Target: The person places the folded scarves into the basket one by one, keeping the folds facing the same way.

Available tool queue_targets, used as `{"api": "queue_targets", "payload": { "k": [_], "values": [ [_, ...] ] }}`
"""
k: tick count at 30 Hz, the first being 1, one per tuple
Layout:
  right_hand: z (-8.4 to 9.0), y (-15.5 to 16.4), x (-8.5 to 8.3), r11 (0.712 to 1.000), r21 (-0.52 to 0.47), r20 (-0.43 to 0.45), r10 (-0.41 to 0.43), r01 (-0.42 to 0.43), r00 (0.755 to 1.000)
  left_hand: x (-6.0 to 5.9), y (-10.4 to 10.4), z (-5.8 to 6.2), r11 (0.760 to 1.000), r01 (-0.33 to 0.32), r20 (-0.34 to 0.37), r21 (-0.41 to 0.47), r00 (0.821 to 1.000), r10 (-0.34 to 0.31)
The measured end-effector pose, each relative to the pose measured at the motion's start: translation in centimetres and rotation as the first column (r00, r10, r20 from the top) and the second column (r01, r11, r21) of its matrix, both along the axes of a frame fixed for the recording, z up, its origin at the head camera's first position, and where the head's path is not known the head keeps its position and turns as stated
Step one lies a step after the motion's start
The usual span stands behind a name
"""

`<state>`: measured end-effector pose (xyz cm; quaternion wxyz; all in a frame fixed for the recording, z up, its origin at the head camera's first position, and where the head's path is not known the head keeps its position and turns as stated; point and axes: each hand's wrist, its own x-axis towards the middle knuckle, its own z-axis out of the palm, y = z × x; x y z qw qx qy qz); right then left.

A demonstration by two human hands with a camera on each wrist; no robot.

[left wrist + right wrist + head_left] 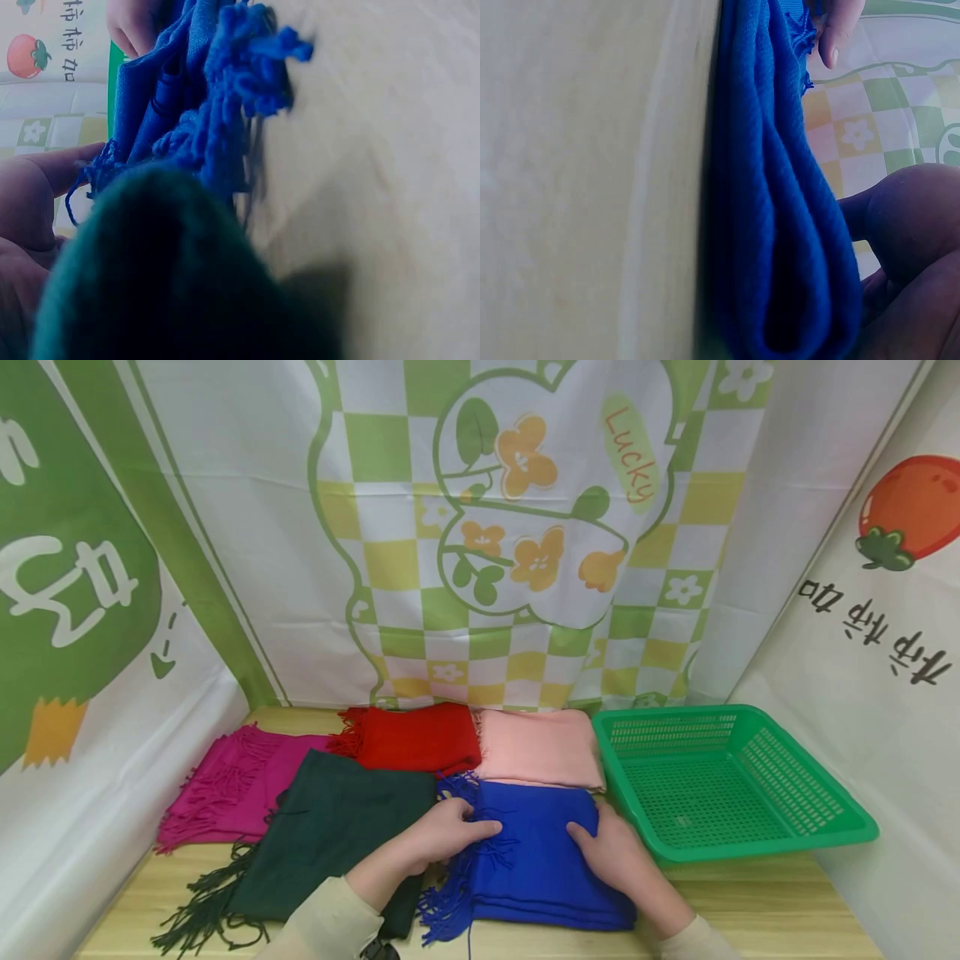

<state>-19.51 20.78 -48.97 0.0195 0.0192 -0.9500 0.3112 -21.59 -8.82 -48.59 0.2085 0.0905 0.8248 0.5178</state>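
Observation:
A folded blue scarf [536, 852] with a fringe along its left side lies in layers on the table. My left hand [448, 831] is at the fringed edge, its thumb stretched out over the scarf. In the right wrist view, that thumb [841, 34] stands slightly off the cloth. At the opposite edge, my right hand [618, 852] holds the blue scarf, thumb on top and the other fingers mostly hidden at its side. A dark green scarf [337, 827] lies under my left forearm; its blurred edge [165, 270] fills the lower left wrist view.
Behind the blue scarf lie a folded red scarf [420, 737] and a folded pink scarf [536, 747]. A magenta scarf [240, 781] sits at the far left. On the right stands a green plastic basket [757, 847]. Printed cloth walls [525, 527] close off the back and sides.

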Motion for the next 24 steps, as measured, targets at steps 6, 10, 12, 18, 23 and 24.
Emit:
{"api": "queue_targets", "payload": {
  "k": [6,10,12,18,23,24],
  "values": [
    [-1.5,0.5,-0.6,0.999,-0.045,-0.021,0.024,-0.024,0.999,0.0,0.1,-0.2,1.0,-0.009,0.02,0.02,1.0,0.009],
    [-4.7,1.7,-2.2,0.996,-0.081,-0.026,0.036,-0.038,0.999,0.2,0.4,-0.2,0.999,-0.041,0.011,0.033,0.999,0.041],
    [-5.9,2.1,-2.8,0.993,-0.113,-0.002,0.032,-0.032,0.999,0.2,0.4,-0.2,0.999,-0.046,-0.004,0.021,0.999,0.046],
    [-3.4,1.1,-1.5,0.986,-0.162,0.037,0.034,-0.028,0.999,-0.5,0.1,-1.1,0.999,-0.03,-0.05,-0.026,0.998,0.029],
    [-0.7,-0.1,-0.1,0.972,-0.237,0.11,0.029,-0.002,0.994,0.2,0.3,0.2,0.997,-0.059,-0.065,-0.044,0.996,0.056],
    [-0.5,-0.2,-0.1,0.97,-0.242,0.123,0.026,0.004,0.992,0.2,0.4,0.3,0.997,-0.064,-0.064,-0.044,0.996,0.061]
  ]
}}
